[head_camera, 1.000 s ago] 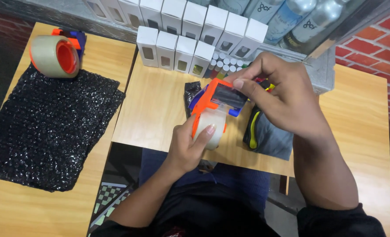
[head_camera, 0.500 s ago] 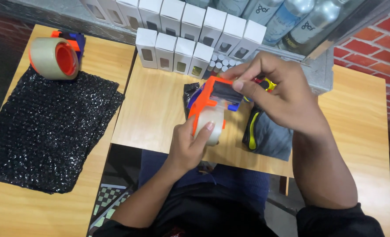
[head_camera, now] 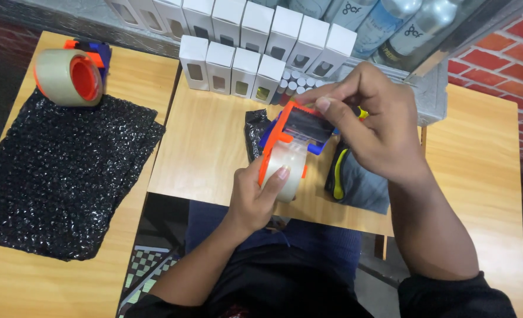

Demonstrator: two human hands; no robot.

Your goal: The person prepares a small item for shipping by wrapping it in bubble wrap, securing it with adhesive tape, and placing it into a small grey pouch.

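Your tape dispenser (head_camera: pixel 288 150) sits at frame centre, orange-framed around a clear roll.
Your left hand (head_camera: pixel 260 197) clamps the roll, your right hand (head_camera: pixel 373 126) pinches its top (wooden table (head_camera: pixel 208 147) beneath, brick wall (head_camera: pixel 512 70) upper right).

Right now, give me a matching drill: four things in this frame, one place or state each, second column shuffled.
Things:
1. tape dispenser in hand
2. spare tape dispenser
3. black bubble wrap
4. white boxes

Places or states:
A. lies flat on the left table
B. stand in rows at the far table edge
C. held by the left hand at the roll, right hand at its top
D. sits untouched at the far left corner

Pairs: 1-C, 2-D, 3-A, 4-B
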